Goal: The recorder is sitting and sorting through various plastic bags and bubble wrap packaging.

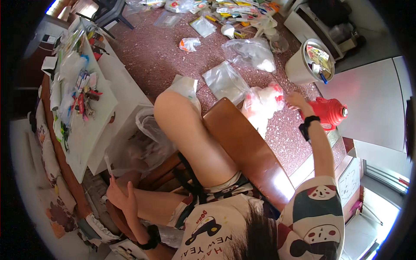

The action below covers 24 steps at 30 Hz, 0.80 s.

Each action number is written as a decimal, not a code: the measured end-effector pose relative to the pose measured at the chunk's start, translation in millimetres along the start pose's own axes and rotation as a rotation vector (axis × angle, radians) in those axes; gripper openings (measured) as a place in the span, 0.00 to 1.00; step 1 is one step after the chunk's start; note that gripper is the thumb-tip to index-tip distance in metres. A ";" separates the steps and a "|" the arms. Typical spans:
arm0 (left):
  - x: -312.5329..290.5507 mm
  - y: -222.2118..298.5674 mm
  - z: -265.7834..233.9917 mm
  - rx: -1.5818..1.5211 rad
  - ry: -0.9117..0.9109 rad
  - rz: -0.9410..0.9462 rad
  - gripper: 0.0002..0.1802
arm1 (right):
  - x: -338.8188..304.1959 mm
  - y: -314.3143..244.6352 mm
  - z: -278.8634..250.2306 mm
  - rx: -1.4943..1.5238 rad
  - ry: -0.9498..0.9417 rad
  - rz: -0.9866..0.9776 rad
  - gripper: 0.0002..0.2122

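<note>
My right hand (297,102) reaches out at the right, its fingers bent together at the edge of a white-and-red plastic bag (263,102) on the floor. Just behind that hand stands a red thermos flask (328,112). At the lower left, my left hand (122,198) has its index finger stretched out and its thumb apart. Its fingertip meets a pale strip at the edge of a clear plastic bag (149,130), which spreads beside the white table and my leg. What lies inside the clear bag is blurred.
A brown wooden stool (242,143) stands beside my leg. Small packaged items cover the white table (97,147) at left. A white bin (300,65) stands at the upper right. More clear bags (225,81) and a heap of packages (242,11) lie on the floor.
</note>
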<state>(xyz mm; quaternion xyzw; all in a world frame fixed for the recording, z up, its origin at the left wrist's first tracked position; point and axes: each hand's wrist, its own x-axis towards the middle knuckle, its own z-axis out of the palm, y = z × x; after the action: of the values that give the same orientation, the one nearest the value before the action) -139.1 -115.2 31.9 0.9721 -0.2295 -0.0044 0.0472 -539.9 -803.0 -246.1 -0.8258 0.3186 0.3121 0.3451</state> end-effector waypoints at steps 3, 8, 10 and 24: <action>-6.2 7.9 -5.2 0.036 0.004 0.058 0.32 | 49.3 -10.4 78.9 -0.199 0.429 0.229 0.16; -15.5 4.4 -18.7 0.129 -0.058 -0.001 0.33 | 64.1 -127.7 107.1 0.075 0.579 0.393 0.32; -10.9 13.6 -11.1 0.112 -0.094 -0.030 0.34 | 68.7 -129.4 118.2 0.070 0.631 0.470 0.43; 12.1 60.8 -13.8 0.172 -0.113 -0.014 0.30 | 99.8 -143.2 147.9 0.104 0.609 0.781 0.39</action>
<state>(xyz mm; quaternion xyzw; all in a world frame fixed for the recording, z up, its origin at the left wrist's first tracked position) -155.0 -173.5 51.5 0.9724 -0.2245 -0.0401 -0.0494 -417.3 -640.4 -350.2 -0.6803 0.7055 0.1463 0.1346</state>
